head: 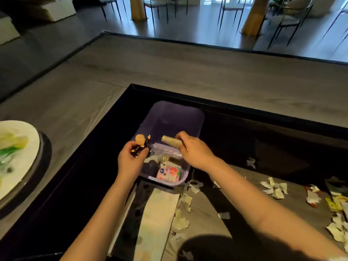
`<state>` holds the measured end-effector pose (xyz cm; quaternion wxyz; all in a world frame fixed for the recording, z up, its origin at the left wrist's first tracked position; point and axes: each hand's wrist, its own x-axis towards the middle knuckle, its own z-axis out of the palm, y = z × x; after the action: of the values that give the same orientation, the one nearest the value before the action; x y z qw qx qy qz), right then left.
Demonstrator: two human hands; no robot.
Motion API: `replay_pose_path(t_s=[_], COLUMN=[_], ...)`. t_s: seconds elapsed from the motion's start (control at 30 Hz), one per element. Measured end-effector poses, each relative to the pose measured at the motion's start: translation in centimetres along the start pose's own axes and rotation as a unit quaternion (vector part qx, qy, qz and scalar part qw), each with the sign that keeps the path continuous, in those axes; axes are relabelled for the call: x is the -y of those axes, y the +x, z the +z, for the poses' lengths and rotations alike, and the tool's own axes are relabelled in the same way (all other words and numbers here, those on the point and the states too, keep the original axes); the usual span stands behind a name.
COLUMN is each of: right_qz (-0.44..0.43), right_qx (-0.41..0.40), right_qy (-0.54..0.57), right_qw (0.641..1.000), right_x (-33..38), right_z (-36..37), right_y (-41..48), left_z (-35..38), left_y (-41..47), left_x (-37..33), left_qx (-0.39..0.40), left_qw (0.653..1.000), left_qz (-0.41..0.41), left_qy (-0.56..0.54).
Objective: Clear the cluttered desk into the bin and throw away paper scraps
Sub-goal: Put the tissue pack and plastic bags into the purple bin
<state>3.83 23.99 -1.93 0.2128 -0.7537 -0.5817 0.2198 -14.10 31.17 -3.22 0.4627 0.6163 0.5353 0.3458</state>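
Grey wood-grain surface [188, 68] runs round a dark sunken well. A translucent purple bin [169, 117] sits in that well with its near end close against the surface's inner edge, probably so clutter can go straight off the edge into it.

Both hands hang over the bin's open mouth. The left hand [131, 161] has fingers and thumb curled round a crumpled dark snack wrapper [141, 146] with an orange print, above the bin's left rim. The right hand [195, 151] grips one end of a cardboard tube [170, 141]; the free end points left across the opening. Held there, both look ready to be let go, so the step in hand seems to be the drop.

Inside, a pink and white packet [169, 174] lies at the near end beside some clear plastic film. The far half looks free, so both pieces should fall without catching the rim.

Torn paper scraps [275, 189] lie scattered on the surface right of the bin, with more trailing from its near right corner. Coloured wrappers [337, 202] sit at the view's right border, so much of the clearing appears undone. A long white sheet or box [158, 213], I cannot tell which, lies just in front of the bin. A white plate [28, 140] with greenish leftovers sits at the left edge, well apart. The far stretch gives open room for reaching.
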Motion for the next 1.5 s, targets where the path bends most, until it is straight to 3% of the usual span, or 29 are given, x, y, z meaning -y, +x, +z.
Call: replay_pose_path(t_s=[0.17,0.4,0.53,0.7,0.83,0.97,1.07,1.3,1.5], right_qz=[0.024,0.047,0.029,-0.026,-0.028,-0.012,0.007,-0.002,-0.036], right_qx=[0.174,0.301,0.325,0.251,0.145,0.01,-0.02,-0.024,-0.105], right_qy=[-0.199,-0.166,-0.248,-0.299,-0.259,-0.23,-0.178,-0.155,-0.088], right_qw=[0.964,0.938,0.912,0.92,0.955,0.973,0.984,0.988,0.99], right_x=[1.2,0.7,1.1,0.5,-0.8,-2.7,-3.4,-3.2,-2.9], right_z=[1.1,3.3,3.2,3.6,3.1,3.0,3.2,3.2,1.9], right_y=[4.6,6.0,5.7,5.4,4.5,2.1,0.9,0.4,-3.6], left_z=[0.1,0.4,0.9,1.7,2.5,3.0,3.6,3.8,3.7], left_y=[1.0,1.7,3.0,5.0,6.1,5.9,5.5,4.3,0.3], left_x=[0.9,1.4,1.2,0.8,1.3,1.9,2.0,1.2,-1.1], left_qx=[0.003,0.012,0.057,0.148,0.211,0.273,0.287,0.204,0.126], left_qw=[1.0,0.999,0.986,0.945,0.9,0.834,0.812,0.808,0.834], left_qz=[-0.02,-0.007,0.007,-0.022,-0.071,-0.117,-0.119,-0.04,0.123], left_qy=[0.01,0.053,0.156,0.29,0.374,0.465,0.494,0.551,0.522])
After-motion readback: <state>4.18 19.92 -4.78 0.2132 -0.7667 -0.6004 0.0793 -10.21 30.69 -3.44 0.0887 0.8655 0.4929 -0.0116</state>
